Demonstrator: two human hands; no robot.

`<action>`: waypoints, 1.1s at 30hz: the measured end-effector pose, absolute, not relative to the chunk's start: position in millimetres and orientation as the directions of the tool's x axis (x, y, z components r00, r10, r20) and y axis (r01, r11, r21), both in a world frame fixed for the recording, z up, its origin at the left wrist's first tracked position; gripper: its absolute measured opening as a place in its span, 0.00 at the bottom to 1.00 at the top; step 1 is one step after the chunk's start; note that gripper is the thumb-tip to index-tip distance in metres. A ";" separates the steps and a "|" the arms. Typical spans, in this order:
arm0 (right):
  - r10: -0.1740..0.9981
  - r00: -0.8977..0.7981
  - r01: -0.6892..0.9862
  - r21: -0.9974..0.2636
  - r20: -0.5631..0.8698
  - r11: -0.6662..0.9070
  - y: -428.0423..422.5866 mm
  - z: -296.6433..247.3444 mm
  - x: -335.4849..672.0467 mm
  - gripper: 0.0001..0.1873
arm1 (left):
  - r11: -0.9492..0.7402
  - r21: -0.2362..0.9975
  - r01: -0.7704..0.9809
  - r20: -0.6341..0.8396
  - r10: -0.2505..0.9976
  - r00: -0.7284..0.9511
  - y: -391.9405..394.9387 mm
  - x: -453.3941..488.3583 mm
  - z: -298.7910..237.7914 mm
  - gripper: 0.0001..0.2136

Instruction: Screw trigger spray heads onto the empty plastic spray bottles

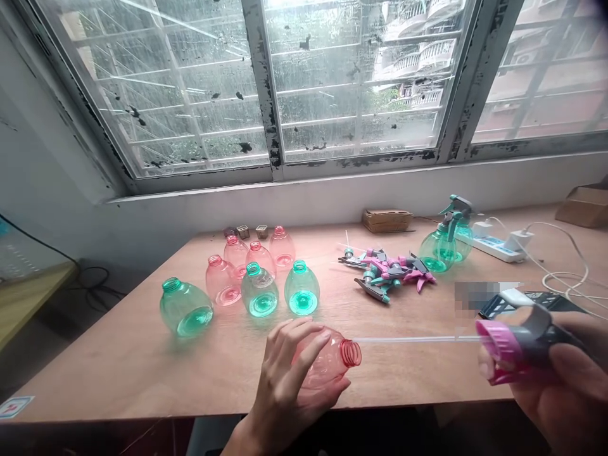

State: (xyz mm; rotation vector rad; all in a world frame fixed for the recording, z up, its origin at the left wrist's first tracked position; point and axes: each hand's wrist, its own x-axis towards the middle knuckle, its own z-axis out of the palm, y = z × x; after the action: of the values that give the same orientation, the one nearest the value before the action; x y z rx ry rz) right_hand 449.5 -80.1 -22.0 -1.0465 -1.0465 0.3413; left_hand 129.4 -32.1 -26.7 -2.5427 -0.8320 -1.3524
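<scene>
My left hand (289, 373) is wrapped round a clear pink bottle (327, 364), tilted so its threaded neck points right. In my right hand (546, 380) is a pink and grey spray head (515, 342), its collar facing left. A thin clear dip tube (418, 339) runs from the collar leftward, its far end close by the bottle's mouth; whether it is inside the mouth I cannot tell. Beyond my left hand stand a green bottle (262, 297) and several other open pink and green ones. Loose spray heads (389, 269) lie in a pile further back.
Two green bottles with spray heads (439, 247) stand at the back right, beside a white power strip (496, 244) with cables. A brown cardboard packet (387, 220) lies by the wall. A box (584, 206) sits at far right. The table's front edge runs close below my hands.
</scene>
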 end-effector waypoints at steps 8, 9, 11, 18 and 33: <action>0.786 0.481 -0.100 -0.867 0.387 0.488 -69.7 -24.8 419.5 0.13 | -0.838 0.151 0.524 0.776 0.429 0.462 -25.8 126.0 -32.8 0.30; 0.782 0.494 -0.140 -0.854 0.379 0.502 -68.5 -23.7 421.5 0.13 | -0.837 0.154 0.526 0.774 0.433 0.462 -25.4 125.6 -32.8 0.30; 0.746 0.563 -0.199 -0.817 0.357 0.542 -66.8 -21.0 428.8 0.12 | -0.838 0.158 0.522 0.774 0.433 0.462 -25.0 125.5 -33.0 0.30; 0.757 0.527 -0.106 -0.853 0.387 0.510 -64.4 -41.6 431.4 0.10 | -0.835 0.139 0.533 0.759 0.435 0.485 -26.4 130.3 -32.7 0.30; 0.982 -0.146 0.178 -0.973 0.123 0.148 -34.8 -58.2 399.0 0.17 | -0.517 0.801 0.303 0.466 0.855 0.225 -34.9 131.8 -48.7 0.24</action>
State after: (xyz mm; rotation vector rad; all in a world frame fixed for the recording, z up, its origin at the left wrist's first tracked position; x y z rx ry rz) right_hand 399.0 -34.8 -58.2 -1.1748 -1.5105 1.1071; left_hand 131.8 -34.9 -48.7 -2.8321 -1.5496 -1.8621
